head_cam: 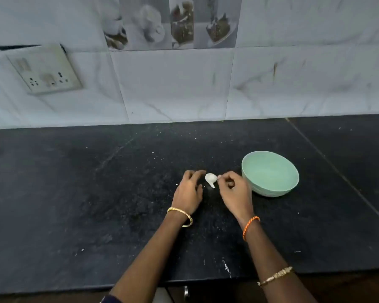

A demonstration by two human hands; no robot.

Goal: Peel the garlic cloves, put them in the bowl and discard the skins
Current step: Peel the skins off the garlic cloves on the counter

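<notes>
A small white garlic bulb point(211, 179) with a short stem lies on the black countertop point(96, 193) between my hands. My left hand point(189, 190) hovers just left of it with fingers loosely spread, the index tip close to the bulb but holding nothing. My right hand point(234, 189) has its fingers curled, and its thumb and index finger pinch the bulb's right edge. A mint-green bowl point(289, 184) stands right of my right hand, and what shows of its inside is bare.
Small white flecks are scattered over the dark countertop. A tiled wall point(184, 88) rises behind it, with a switch and socket plate point(45, 69) at the left. The counter's front edge point(74, 290) runs near the bottom of the view.
</notes>
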